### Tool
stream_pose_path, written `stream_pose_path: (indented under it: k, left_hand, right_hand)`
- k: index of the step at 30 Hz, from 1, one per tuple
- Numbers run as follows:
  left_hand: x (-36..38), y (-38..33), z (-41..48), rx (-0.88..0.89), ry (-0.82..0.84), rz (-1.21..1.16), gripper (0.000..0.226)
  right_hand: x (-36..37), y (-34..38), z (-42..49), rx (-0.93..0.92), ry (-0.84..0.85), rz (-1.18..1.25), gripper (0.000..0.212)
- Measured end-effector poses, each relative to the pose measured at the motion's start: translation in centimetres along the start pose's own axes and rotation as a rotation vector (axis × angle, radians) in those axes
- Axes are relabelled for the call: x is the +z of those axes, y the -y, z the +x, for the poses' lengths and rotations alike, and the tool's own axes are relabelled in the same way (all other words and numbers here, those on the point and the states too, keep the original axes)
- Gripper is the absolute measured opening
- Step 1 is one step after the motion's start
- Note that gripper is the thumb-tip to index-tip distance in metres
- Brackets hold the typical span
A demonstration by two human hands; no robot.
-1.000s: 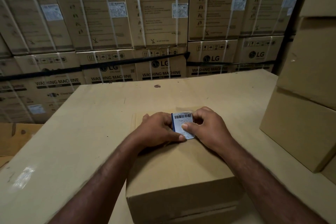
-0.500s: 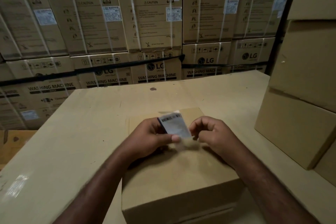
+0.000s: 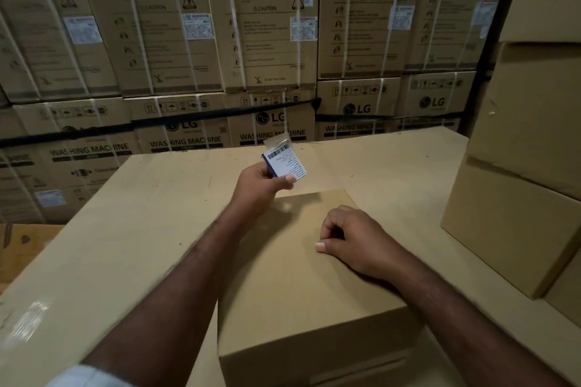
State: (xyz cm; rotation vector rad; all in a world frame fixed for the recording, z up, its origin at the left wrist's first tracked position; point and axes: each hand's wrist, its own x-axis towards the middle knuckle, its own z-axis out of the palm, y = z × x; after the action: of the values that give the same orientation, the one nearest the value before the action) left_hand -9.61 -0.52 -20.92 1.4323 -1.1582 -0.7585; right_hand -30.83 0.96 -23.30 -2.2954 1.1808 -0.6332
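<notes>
Stacked boxes block right; left surface open

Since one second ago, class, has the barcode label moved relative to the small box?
Yes. The left hand has lifted the barcode label off the top of the small box, away from the person and past the box's far edge.

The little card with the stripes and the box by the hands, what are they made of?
The card, pinched by the left hand, looks like white printed paper or thin card, perhaps in a clear plastic sleeve: a see-through flap sticks up at its top. The small box looks like plain, matte brown cardboard with folded edges.
</notes>
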Motion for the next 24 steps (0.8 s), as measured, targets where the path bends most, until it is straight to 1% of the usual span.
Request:
stream_pose_path:
  k: [3, 7, 10, 13, 15, 16, 17, 18, 19, 21, 24]
  left_hand:
    - [0.2, 1.1, 1.2, -0.033, -0.037, 0.039, 0.026]
    - [0.4, 1.1, 1.3, -0.098, 0.053, 0.027, 0.02]
    - [0.0, 0.9, 1.2, -0.138, 0.043, -0.047, 0.014]
    - [0.1, 0.9, 1.1, -0.148, 0.023, -0.083, 0.014]
    - [0.2, 1.0, 1.1, -0.148, 0.009, -0.085, 0.011]
    - [0.3, 1.1, 1.1, -0.147, 0.006, -0.085, 0.01]
    - [0.3, 1.1, 1.2, -0.147, 0.003, -0.085, 0.01]
    - [0.3, 1.2, 1.3, -0.15, 0.0, -0.088, 0.012]
    - [0.3, 1.2, 1.3, -0.153, -0.002, -0.095, 0.014]
    - [0.3, 1.2, 1.4, -0.162, -0.002, -0.114, 0.018]
    - [0.5, 0.9, 1.3, -0.175, 0.029, -0.123, 0.018]
  right_hand:
    - [-0.4, 0.6, 0.6, 0.014, 0.055, -0.112, 0.024]
    - [-0.3, 1.6, 3.2, 0.081, 0.115, -0.18, 0.025]
    - [0.7, 2.1, 5.8, 0.097, 0.035, -0.251, 0.028]
    - [1.9, 2.5, 7.0, 0.089, -0.05, -0.285, 0.026]
    - [2.3, 2.4, 6.1, 0.04, -0.09, -0.287, 0.024]
    - [2.2, 2.3, 4.9, 0.004, -0.08, -0.284, 0.019]
    - [2.0, 2.0, 3.6, -0.034, -0.033, -0.286, 0.016]
    - [1.6, 1.9, 2.1, -0.071, 0.038, -0.31, 0.022]
    - [1.1, 1.8, 0.4, -0.1, 0.114, -0.338, 0.032]
    - [-0.1, 1.8, -2.4, -0.105, 0.221, -0.36, 0.047]
    - [-1.3, 2.1, -4.3, -0.074, 0.352, -0.38, 0.058]
